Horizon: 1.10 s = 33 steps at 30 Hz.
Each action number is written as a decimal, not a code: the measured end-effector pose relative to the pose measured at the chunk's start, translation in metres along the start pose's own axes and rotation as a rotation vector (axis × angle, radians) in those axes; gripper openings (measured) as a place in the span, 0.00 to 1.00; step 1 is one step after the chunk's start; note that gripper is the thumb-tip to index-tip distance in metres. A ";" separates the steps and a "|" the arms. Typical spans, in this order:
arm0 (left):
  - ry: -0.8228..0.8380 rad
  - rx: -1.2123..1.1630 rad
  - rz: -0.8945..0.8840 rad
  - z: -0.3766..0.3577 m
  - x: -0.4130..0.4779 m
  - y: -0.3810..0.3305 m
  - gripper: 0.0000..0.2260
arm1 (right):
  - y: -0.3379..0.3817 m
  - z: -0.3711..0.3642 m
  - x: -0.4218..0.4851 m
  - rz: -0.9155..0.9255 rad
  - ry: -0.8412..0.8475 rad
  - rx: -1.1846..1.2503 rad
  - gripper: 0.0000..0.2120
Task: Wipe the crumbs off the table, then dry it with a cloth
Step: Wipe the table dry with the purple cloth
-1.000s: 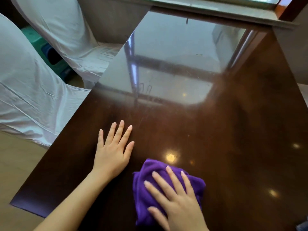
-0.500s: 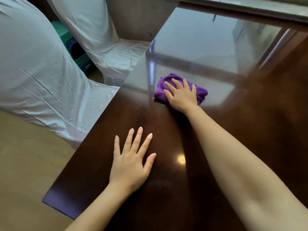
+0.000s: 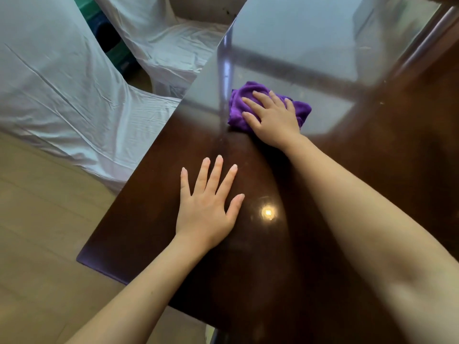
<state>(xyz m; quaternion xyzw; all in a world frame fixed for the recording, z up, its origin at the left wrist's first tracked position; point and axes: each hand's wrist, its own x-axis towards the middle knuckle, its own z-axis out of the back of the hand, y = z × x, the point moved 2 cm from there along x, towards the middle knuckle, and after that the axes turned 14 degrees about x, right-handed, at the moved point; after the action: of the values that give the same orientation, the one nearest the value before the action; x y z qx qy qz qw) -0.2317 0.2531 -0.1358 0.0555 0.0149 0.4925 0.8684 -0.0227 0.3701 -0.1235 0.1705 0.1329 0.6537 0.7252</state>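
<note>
A bunched purple cloth point(image 3: 238, 105) is pressed onto the far part of the glossy dark bench point(image 3: 372, 170) by the right hand point(image 3: 274, 117), fingers spread over it. Nearer, the left hand point(image 3: 206, 209) is laid flat, fingers apart. White-covered chairs point(image 3: 62, 90) are seen left.

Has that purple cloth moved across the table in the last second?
Yes. The purple cloth, under the right hand, went from beside the planted left hand out ahead of it, farther up the dark table.
</note>
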 end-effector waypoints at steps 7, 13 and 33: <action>0.024 0.003 0.049 0.002 -0.003 -0.004 0.28 | -0.004 0.006 -0.070 0.052 0.031 0.007 0.21; 0.002 -0.052 0.100 0.008 -0.040 -0.028 0.29 | -0.003 0.016 -0.189 0.026 0.071 0.009 0.22; 0.016 -0.022 -0.003 0.021 -0.092 -0.123 0.28 | -0.041 0.042 -0.392 -0.095 0.076 -0.012 0.23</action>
<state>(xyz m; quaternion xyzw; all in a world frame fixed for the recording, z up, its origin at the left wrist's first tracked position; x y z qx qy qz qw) -0.1725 0.1103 -0.1315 0.0420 0.0168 0.4917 0.8696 -0.0110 -0.0256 -0.1143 0.1346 0.1643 0.6253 0.7509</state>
